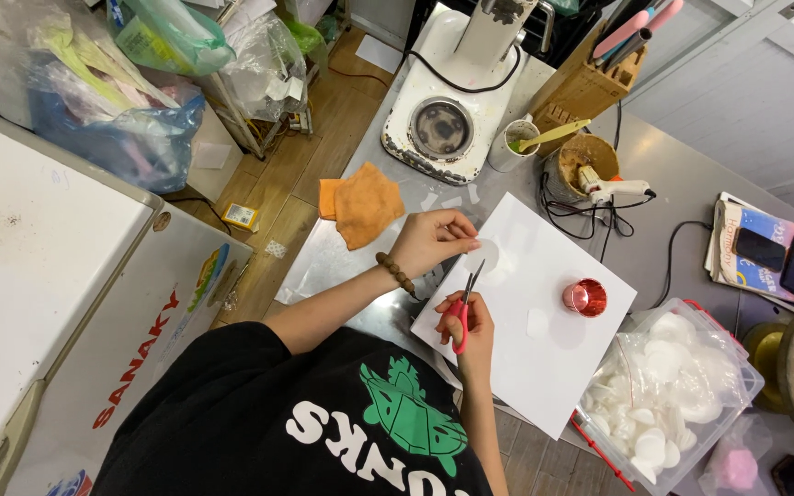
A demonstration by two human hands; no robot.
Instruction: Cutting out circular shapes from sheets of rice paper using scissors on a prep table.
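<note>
- A person in a black printed T-shirt (pixel 323 422) works over a steel table (pixel 673 174), seen from a head-worn camera looking straight down.
- The left hand (pixel 429 241), a brown bead bracelet (pixel 395 273) on its wrist, pinches a small white disc (pixel 485 253) between thumb and fingertips, its fingers closed narrowly on the disc's left edge.
- The right hand (pixel 470 326) grips red-handled scissors (pixel 466 303), fingers through the loops; the blades point away from the body, their tips at the disc's near edge. Whether the blades are parted cannot be told.
- Both hands hover above a large white sheet (pixel 544 358) lying on the table, the disc over its far-left part.
- A shiny pink metallic cup (pixel 585 298) stands on the sheet to the right of the hands, with a small pale cut-out (pixel 537 322) just near-left of it.
- A clear plastic box (pixel 737 367) at the near right holds many white round pieces (pixel 663 367).
- An orange cloth (pixel 365 204) lies left of the left hand.
- Farther off stand a white machine (pixel 443 110), a white cup holding a yellow-green spoon (pixel 553 136), a glue gun (pixel 613 188) and a wooden knife block (pixel 585 87).
- Two dark phones (pixel 778 255) rest on booklets at the far right.
</note>
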